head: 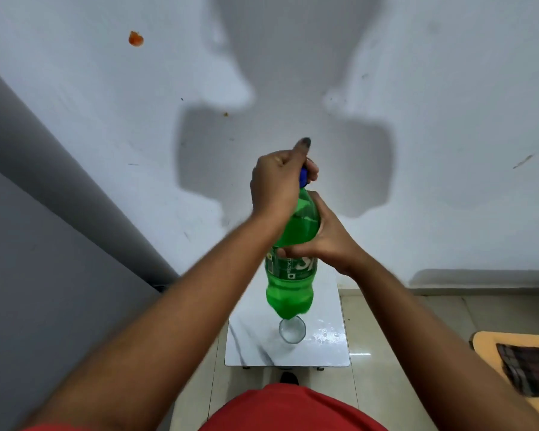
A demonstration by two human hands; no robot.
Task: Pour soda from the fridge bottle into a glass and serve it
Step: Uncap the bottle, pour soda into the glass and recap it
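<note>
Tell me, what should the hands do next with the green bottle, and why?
Probably twist the blue cap off. The left hand is wrapped around the cap while the right hand grips the green bottle around its middle, held up above the small table. The glass below looks empty, so nothing can pour until the cap comes off.

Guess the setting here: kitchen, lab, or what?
Probably a room in a home: tiled floor, marked painted wall, a small marble-look table holding a glass, and bedding or a mat nearby.
</note>
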